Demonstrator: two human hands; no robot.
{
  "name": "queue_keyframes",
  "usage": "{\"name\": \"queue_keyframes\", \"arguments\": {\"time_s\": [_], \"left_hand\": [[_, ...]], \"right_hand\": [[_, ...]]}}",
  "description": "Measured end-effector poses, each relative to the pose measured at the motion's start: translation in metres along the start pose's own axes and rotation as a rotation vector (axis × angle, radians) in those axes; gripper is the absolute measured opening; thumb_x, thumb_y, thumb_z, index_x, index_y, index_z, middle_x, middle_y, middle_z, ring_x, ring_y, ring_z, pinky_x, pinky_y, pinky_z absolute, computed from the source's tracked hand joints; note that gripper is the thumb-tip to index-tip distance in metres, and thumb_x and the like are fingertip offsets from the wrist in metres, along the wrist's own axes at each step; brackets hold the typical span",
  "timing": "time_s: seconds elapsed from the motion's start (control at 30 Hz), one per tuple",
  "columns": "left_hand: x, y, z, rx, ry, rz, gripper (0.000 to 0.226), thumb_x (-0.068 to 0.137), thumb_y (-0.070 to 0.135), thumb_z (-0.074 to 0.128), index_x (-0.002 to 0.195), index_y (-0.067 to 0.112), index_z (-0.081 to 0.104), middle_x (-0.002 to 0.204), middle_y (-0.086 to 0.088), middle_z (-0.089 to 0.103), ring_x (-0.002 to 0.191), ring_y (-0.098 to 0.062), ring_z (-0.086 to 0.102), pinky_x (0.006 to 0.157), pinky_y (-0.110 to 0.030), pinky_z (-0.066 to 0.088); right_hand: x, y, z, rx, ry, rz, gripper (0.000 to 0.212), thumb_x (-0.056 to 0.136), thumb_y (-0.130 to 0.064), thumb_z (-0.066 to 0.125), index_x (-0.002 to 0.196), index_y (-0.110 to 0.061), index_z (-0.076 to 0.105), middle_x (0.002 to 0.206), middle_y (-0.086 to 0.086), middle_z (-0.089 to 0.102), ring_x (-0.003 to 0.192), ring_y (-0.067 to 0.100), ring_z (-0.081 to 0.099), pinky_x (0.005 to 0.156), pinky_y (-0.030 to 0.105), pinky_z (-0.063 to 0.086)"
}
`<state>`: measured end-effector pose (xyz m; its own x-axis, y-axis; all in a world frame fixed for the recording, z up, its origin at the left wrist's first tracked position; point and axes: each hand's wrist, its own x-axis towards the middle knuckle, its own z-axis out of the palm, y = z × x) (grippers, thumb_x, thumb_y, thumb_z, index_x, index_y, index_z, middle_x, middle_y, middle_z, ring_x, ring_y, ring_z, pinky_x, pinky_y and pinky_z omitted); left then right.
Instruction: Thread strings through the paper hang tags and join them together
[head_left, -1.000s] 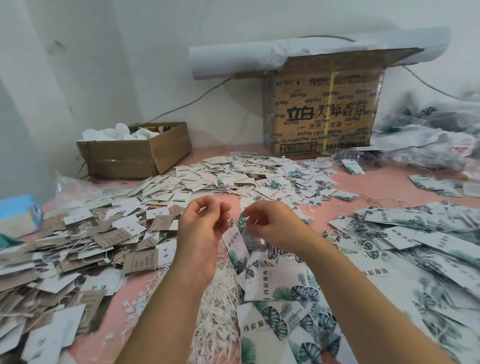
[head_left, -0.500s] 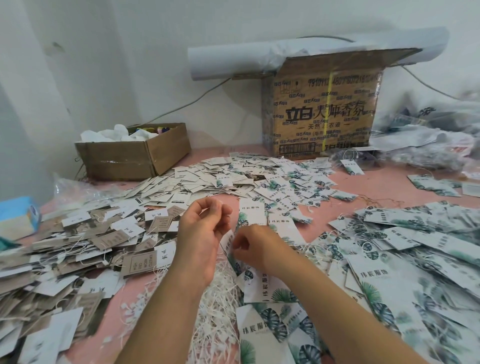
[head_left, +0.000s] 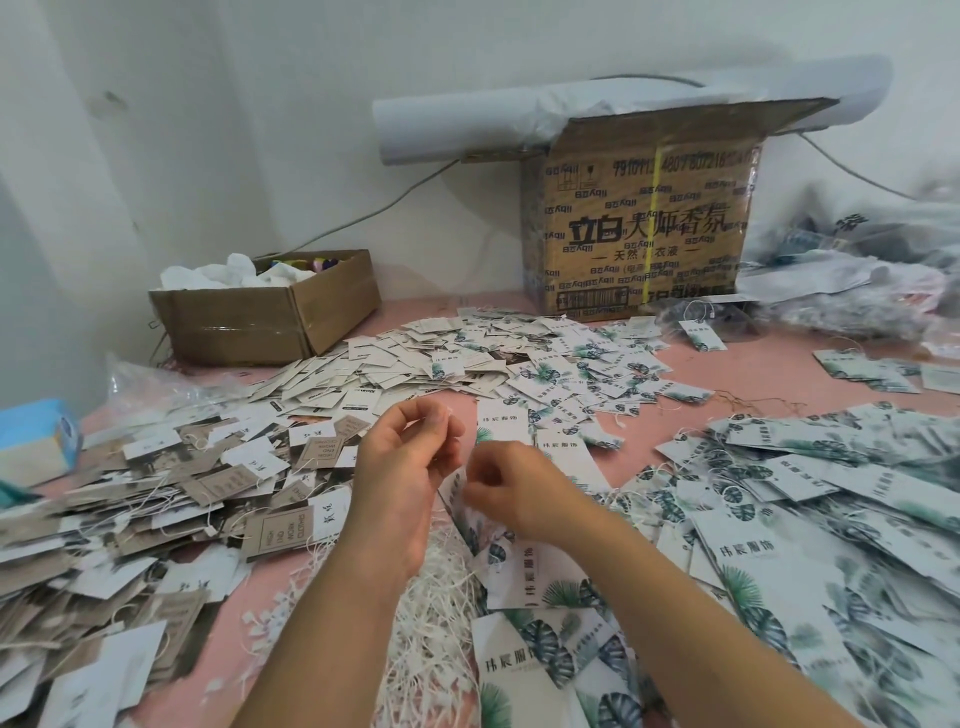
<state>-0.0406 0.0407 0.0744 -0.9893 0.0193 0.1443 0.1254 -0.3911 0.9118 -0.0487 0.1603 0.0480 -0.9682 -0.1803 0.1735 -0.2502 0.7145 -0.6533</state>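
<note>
a pink tabletop (head_left: 727, 374) under a pale wall (head_left: 260, 104) is carrying the work. going round from nine o'clock of the hands, brown and white tags (head_left: 156, 493) are heaping up, an open brown box (head_left: 265, 312) is sitting at eleven, a printed carton (head_left: 639, 218) at one, and leaf-print hang tags (head_left: 779, 493) are spreading at three. loose white strings (head_left: 431, 623) are lying at six. the left hand (head_left: 400, 478) is pinching a string end (head_left: 451, 413). the right hand (head_left: 514, 488) is pinching a leaf tag (head_left: 456, 486) just beside it. threading is seemingly under way, and the next move is calling for a steady pull through the hole, which is hiding from view.
</note>
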Motion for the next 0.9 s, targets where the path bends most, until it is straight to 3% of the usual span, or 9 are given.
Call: {"name": "queue_keyframes", "arguments": {"time_s": [0.17,0.27,0.4,0.57,0.67,0.77,0.9], "left_hand": [[0.001,0.003,-0.004,0.047,0.013,0.040,0.013,0.086,0.000,0.057,0.083,0.010,0.065,0.064,0.001,0.068,0.058,-0.005,0.061,0.058,-0.017,0.053],[0.001,0.005,-0.005,0.072,0.016,0.069,0.016,0.086,-0.004,0.056,0.084,0.009,0.066,0.066,0.000,0.070,0.060,-0.006,0.063,0.059,-0.017,0.053],[0.001,0.005,-0.006,0.078,0.028,0.083,0.016,0.085,-0.004,0.057,0.086,0.009,0.067,0.068,-0.001,0.071,0.062,-0.006,0.065,0.059,-0.017,0.053],[0.002,0.006,-0.008,0.082,0.048,0.102,0.018,0.085,-0.005,0.057,0.087,0.010,0.067,0.070,-0.001,0.071,0.064,-0.007,0.065,0.061,-0.017,0.054],[0.001,0.007,-0.008,0.097,0.035,0.121,0.017,0.083,-0.004,0.059,0.087,0.011,0.068,0.072,-0.001,0.072,0.067,-0.007,0.067,0.062,-0.017,0.053],[-0.003,0.009,-0.004,0.107,-0.027,0.138,0.016,0.070,0.006,0.068,0.084,0.012,0.070,0.075,-0.004,0.074,0.070,-0.009,0.069,0.063,-0.017,0.053],[-0.007,0.013,0.001,0.098,-0.077,0.160,0.016,0.059,0.014,0.071,0.075,0.016,0.074,0.074,-0.007,0.073,0.066,-0.011,0.068,0.061,-0.018,0.053]], "right_hand": [[-0.005,-0.002,-0.030,0.372,0.023,0.095,0.015,0.085,-0.008,0.055,0.073,-0.016,0.056,0.079,0.009,0.069,0.066,0.018,0.056,0.061,0.033,0.048],[-0.008,0.002,-0.044,0.443,0.041,0.102,0.015,0.086,-0.004,0.055,0.073,-0.013,0.056,0.069,0.003,0.068,0.064,0.014,0.060,0.065,0.032,0.048],[-0.010,0.006,-0.055,0.472,0.050,0.071,0.017,0.084,0.005,0.055,0.076,-0.011,0.054,0.058,-0.001,0.066,0.054,0.009,0.057,0.059,0.025,0.046],[-0.012,0.009,-0.064,0.533,0.072,0.026,0.012,0.085,0.000,0.061,0.079,-0.010,0.058,0.061,-0.001,0.066,0.056,0.011,0.057,0.060,0.024,0.049],[-0.015,0.005,-0.067,0.727,0.076,-0.033,0.013,0.081,0.004,0.061,0.075,-0.007,0.060,0.062,0.002,0.065,0.056,0.014,0.058,0.059,0.022,0.051],[-0.018,-0.005,-0.069,0.926,0.017,-0.084,0.010,0.074,0.007,0.060,0.074,-0.003,0.062,0.065,0.005,0.068,0.060,0.013,0.064,0.060,0.020,0.053],[-0.022,-0.016,-0.073,0.971,-0.064,-0.123,0.021,0.069,0.016,0.057,0.079,-0.001,0.064,0.069,0.004,0.070,0.065,0.012,0.067,0.063,0.018,0.054]]}}
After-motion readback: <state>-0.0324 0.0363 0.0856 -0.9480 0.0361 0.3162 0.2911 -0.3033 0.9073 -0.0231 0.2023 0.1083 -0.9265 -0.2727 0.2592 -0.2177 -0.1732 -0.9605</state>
